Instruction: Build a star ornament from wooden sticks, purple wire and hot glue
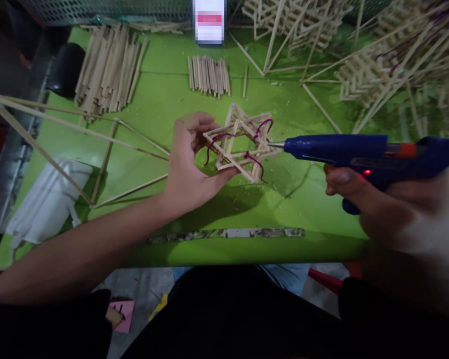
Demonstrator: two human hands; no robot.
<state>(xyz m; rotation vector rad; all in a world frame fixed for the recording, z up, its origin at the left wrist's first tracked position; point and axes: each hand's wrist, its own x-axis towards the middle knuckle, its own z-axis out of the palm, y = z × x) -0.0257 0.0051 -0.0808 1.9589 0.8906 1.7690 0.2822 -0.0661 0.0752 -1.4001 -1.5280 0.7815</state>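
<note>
Small wooden sticks form a star-shaped frame [243, 144] with dark red strings tied on it, near the middle of the view. My left hand [190, 162] grips its left side, thumb below and fingers above. A blue glue gun [336, 148] with a lit red light is in my right hand [381, 199], whose fingers wrap round its handle. The metal nozzle points left and meets the star's right side; whether it touches the wood I cannot tell.
On the green table [153, 109] lie long sticks [108, 70], short sticks [208, 75] and a white device [52, 199]. A large stick frame [105, 159] spans the left. Stacked stick frames [374, 75] crowd the back right. A flat strip [228, 233] lies near the front edge.
</note>
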